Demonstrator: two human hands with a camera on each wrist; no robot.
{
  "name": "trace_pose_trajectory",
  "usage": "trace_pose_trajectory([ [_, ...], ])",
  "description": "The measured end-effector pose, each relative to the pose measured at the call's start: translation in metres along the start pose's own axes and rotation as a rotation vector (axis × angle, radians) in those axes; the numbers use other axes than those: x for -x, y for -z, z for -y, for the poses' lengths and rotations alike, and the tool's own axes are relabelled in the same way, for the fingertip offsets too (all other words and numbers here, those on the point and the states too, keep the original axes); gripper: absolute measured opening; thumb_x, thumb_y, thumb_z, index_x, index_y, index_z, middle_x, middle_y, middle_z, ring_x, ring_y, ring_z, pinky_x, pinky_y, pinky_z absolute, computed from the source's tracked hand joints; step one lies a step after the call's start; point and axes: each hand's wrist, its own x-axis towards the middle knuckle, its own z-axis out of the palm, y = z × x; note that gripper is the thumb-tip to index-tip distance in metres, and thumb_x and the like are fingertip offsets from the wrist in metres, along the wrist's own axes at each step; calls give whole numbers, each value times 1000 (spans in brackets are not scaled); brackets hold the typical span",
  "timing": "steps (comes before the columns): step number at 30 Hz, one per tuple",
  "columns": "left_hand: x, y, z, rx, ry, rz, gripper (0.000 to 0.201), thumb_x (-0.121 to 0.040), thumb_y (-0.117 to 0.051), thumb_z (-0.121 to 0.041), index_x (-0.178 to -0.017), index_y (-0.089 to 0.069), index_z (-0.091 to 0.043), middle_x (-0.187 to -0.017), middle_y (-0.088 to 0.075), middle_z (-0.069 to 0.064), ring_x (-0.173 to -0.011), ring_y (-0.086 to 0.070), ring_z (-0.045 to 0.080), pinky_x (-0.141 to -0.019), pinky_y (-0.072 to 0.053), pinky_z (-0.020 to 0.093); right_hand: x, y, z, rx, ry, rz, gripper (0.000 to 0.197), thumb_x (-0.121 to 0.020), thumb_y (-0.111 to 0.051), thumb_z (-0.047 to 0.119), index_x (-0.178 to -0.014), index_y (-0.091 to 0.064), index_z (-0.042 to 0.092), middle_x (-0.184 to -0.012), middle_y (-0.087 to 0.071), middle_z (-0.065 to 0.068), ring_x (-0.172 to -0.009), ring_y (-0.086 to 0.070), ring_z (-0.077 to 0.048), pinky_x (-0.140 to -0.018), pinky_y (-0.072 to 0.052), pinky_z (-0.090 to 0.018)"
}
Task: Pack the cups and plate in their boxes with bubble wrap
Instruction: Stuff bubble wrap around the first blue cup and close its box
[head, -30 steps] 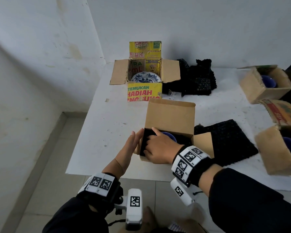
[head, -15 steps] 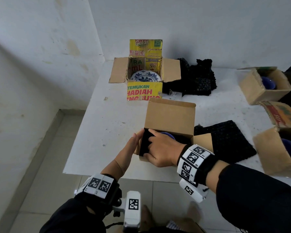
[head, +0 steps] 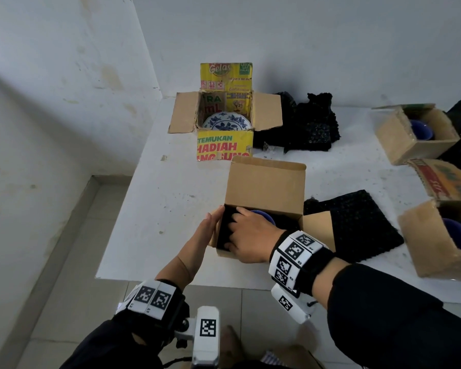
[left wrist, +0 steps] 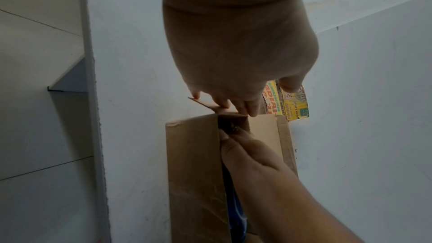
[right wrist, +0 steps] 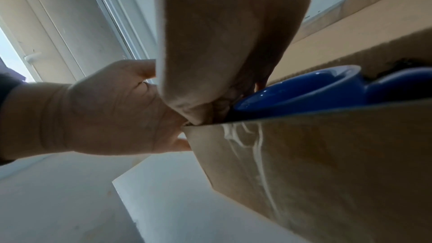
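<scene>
A small brown box [head: 264,187] stands open near the table's front edge, with a blue cup [head: 264,217] inside. Black bubble wrap [head: 222,230] fills the box's left side beside the cup. My left hand [head: 208,230] lies flat with straight fingers against the box's left flap [left wrist: 205,103]. My right hand [head: 248,235] reaches in from the front, its curled fingers and thumb gripping the black wrap by the left wall. The right wrist view shows the cup [right wrist: 304,91] just inside the box wall [right wrist: 327,163], with the left hand [right wrist: 112,117] beyond the corner.
A yellow printed box [head: 224,147] holding a blue-patterned plate [head: 226,123] sits at the back. A heap of black wrap [head: 312,123] lies beside it and a flat sheet [head: 357,225] lies right of my box. Two more boxes [head: 410,139] [head: 431,243] with blue cups stand at the right.
The right hand's fingers have worked slightly deeper along the black wrap inside the box. The left hand stays flat on the left flap.
</scene>
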Motion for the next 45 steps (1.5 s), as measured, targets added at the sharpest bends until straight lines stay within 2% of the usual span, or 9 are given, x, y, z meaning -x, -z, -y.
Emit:
trace_pose_trajectory([
  [2,-3,-3,6,28,13,36,54,-86,-31,-72,-131,-42,-45,-140,-38,-20,-130,-33,-3,-106,-29,14,4,-1,0,-51,5,-61,49,-100,-26,35,-106,-69,12,-111,-62,-5,-113,-45,-23,-115,-10,-41],
  [6,-6,-17,2,-121,-2,-128,29,-102,-22,-42,-120,-45,-43,-123,-50,-18,-115,-43,-8,-102,-31,16,25,-6,-9,-304,11,-379,35,-94,-42,30,-94,-71,12,-103,-65,-5,-106,-53,-24,-104,-34,-43],
  [11,-7,-57,4,-465,-231,-271,47,-87,-29,-46,-130,-42,-33,-138,-43,-14,-142,-5,0,-117,12,36,79,-6,-40,-522,-109,-686,26,-88,-48,22,-89,-72,12,-94,-69,-1,-91,-61,-20,-75,-52,-34],
  [17,-30,-129,-19,-625,-458,-91,35,-94,-49,-34,-129,-49,-30,-137,-41,-18,-140,-4,-3,-116,0,32,142,-20,-97,-584,-370,-756,20,-87,-52,18,-96,-70,17,-94,-66,5,-92,-57,-13,-72,-48,-27],
  [21,-57,-169,-43,-659,-514,12,29,-92,-56,-19,-121,-58,-22,-125,-55,-7,-129,-41,9,-108,-32,30,169,-39,-127,-683,-511,-696,19,-87,-55,13,-101,-67,17,-98,-64,3,-98,-56,-16,-80,-48,-34],
  [24,-82,-193,-58,-786,-426,88,28,-92,-54,-18,-118,-60,-23,-118,-60,-10,-111,-52,5,-94,-39,20,178,-55,-141,-776,-594,-579,22,-86,-58,15,-107,-64,17,-105,-63,0,-103,-56,-17,-85,-47,-33],
  [33,-147,-223,-59,-1214,108,344,52,-90,-43,-7,-140,-38,-19,-141,-45,6,-126,-46,24,-96,-44,31,156,-93,-149,-749,-531,-120,65,-83,-61,49,-139,-32,30,-122,-44,-12,-113,-43,-32,-84,-47,-41],
  [39,-164,-229,-51,-1333,245,428,51,-89,-48,-18,-139,-37,-15,-133,-47,12,-117,-50,28,-93,-46,34,137,-100,-141,-581,-660,-188,28,-91,-50,38,-113,-57,21,-120,-41,-10,-105,-39,-33,-67,-36,-33],
  [45,-177,-227,-57,-1213,242,364,45,-88,-49,-18,-133,-46,-20,-134,-50,6,-119,-49,23,-89,-43,28,137,-101,-165,-951,-805,-397,24,-87,-53,37,-106,-66,33,-103,-52,-3,-88,-54,-22,-71,-47,-32],
])
